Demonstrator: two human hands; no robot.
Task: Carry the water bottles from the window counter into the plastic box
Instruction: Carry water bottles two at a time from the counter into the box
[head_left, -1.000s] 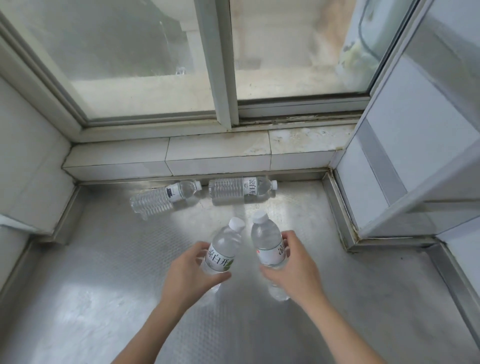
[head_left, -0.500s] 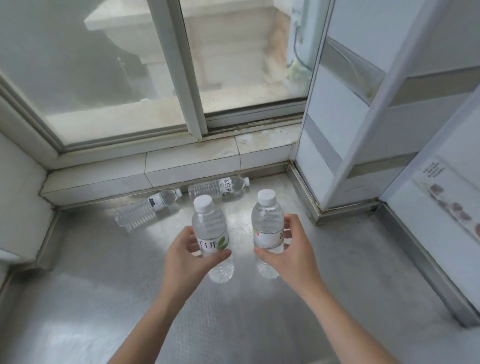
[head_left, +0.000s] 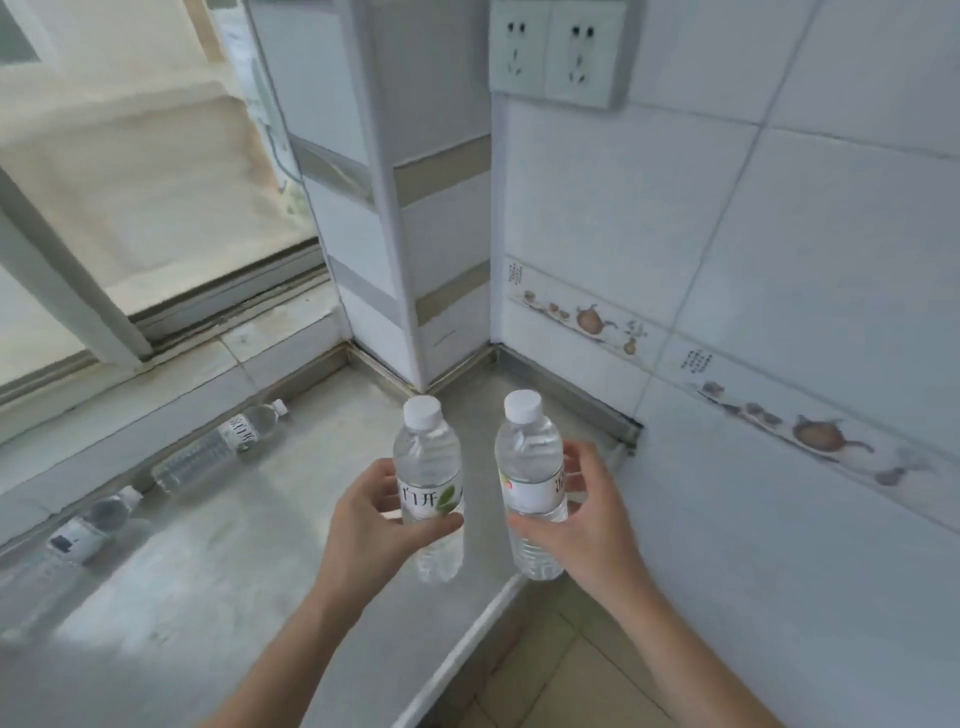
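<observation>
My left hand (head_left: 371, 519) grips a clear water bottle (head_left: 428, 467) with a white cap, held upright above the steel counter. My right hand (head_left: 582, 514) grips a second upright water bottle (head_left: 530, 462) close beside it, near the counter's right edge. Two more bottles lie on their sides along the window ledge: one (head_left: 218, 447) further back, the other (head_left: 85, 535) at the left. The plastic box is not in view.
The steel counter (head_left: 234, 597) ends at a front-right edge (head_left: 467, 639) with tiled floor (head_left: 545, 675) below. A tiled pillar (head_left: 415, 260) and tiled wall (head_left: 779, 364) rise on the right, with wall sockets (head_left: 558, 49) above. The window (head_left: 130, 182) is at the left.
Both hands have lifted their bottles upright and clear of the counter. The view has swung right, so the window and the lying bottles have shifted left and the tiled wall has come in.
</observation>
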